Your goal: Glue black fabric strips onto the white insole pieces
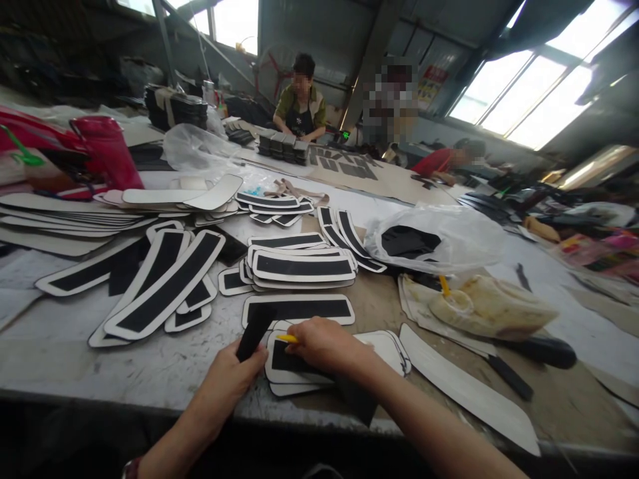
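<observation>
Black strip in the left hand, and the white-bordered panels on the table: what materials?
Black strip in the left hand: matte, stands stiff, probably felt or foam sheet. White-bordered flat panels with black centres: rigid, stack flat, likely card or plastic board; can't confirm.

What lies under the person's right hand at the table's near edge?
Under the right hand lies a white-bordered black panel atop similar white pieces; a yellow tool pokes out beneath the fingers. The hand covers the panel's middle.

Stacked panels (302, 267) behind hands; plastic bag (439, 239) right of stack.
</observation>
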Demonstrator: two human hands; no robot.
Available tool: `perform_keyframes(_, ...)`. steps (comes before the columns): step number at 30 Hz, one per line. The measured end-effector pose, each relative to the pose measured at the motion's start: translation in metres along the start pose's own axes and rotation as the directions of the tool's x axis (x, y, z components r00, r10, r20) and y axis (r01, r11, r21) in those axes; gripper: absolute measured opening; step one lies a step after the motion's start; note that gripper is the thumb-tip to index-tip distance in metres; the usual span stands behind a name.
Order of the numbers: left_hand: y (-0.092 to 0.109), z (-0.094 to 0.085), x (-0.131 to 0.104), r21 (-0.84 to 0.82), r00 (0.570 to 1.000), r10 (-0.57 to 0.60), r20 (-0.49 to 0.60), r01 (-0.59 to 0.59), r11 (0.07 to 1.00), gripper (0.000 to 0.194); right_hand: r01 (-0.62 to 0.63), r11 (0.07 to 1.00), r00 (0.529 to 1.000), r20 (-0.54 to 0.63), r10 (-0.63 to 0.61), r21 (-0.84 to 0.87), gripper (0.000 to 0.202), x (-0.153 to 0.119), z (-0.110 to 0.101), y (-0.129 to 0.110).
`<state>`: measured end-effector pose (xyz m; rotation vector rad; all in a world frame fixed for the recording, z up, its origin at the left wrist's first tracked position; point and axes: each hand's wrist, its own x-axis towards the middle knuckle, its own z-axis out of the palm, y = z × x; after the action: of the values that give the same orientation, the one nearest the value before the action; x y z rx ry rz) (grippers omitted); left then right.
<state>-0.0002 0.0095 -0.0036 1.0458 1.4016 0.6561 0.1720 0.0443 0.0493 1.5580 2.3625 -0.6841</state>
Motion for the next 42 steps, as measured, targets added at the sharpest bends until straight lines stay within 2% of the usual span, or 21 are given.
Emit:
perform_keyframes(5,0.001,0.004,0.004,0.127,0.997,0.012,-0.071,-0.002,0.992,0.034,0.026,0.999,1.0,-0.015,-0.027,-0.041,0.02,0.0,-0.002,0.0)
perform_keyframes(10,0.0,0.01,0.007,0.192,0.989,0.128,-0.08,-0.111,0.975,0.03,0.03,0.999,0.999,-0.025,-0.031,-0.04,0.021,0.003,-0.001,-0.002)
perform_keyframes(13,-0.005,0.011,0.009,0.221,0.985,0.148,-0.093,-0.124,0.967,0.031,0.006,1.0,0.999,-0.036,-0.007,-0.025,0.023,-0.003,-0.002,0.002)
perform_keyframes(17,-0.012,0.007,0.012,0.205,0.987,0.123,-0.099,-0.101,0.974,0.039,-0.035,0.999,0.999,-0.035,0.034,-0.015,0.023,-0.039,-0.003,0.025)
perform_keyframes(19,-0.013,0.005,0.012,0.186,0.989,0.113,-0.096,-0.094,0.978,0.042,-0.109,0.994,0.993,-0.044,0.109,0.004,0.018,-0.066,-0.002,0.042)
perform_keyframes(22,-0.011,0.004,0.01,0.185,0.992,0.091,-0.087,-0.074,0.98,0.044,-0.256,0.959,0.961,-0.079,0.266,0.119,0.015,-0.101,0.004,0.068)
perform_keyframes(25,-0.008,0.005,0.005,0.209,0.994,0.063,-0.084,-0.044,0.977,0.048,-0.296,0.923,0.927,-0.16,0.341,0.247,0.017,-0.116,0.015,0.086)
perform_keyframes(28,-0.005,0.007,0.001,0.204,0.995,0.028,-0.1,-0.007,0.979,0.048,-0.345,0.906,0.893,-0.211,0.397,0.245,0.016,-0.112,0.026,0.093)
perform_keyframes(31,-0.004,0.007,-0.001,0.181,0.995,0.016,-0.101,0.003,0.983,0.049,-0.457,0.876,0.852,-0.209,0.481,0.155,0.017,-0.102,0.032,0.092)
perform_keyframes(33,-0.004,0.007,-0.002,0.178,0.995,0.015,-0.103,0.004,0.984,0.049,-0.491,0.865,0.84,-0.205,0.502,0.105,0.018,-0.097,0.031,0.09)
perform_keyframes(37,-0.003,0.009,-0.004,0.158,0.994,-0.027,-0.104,0.043,0.987,0.052,-0.489,0.869,0.851,-0.181,0.493,0.071,0.018,-0.093,0.03,0.089)
perform_keyframes(42,-0.002,0.011,-0.005,0.14,0.99,-0.041,-0.135,0.06,0.988,0.047,-0.446,0.887,0.874,-0.156,0.461,0.121,0.014,-0.095,0.035,0.093)
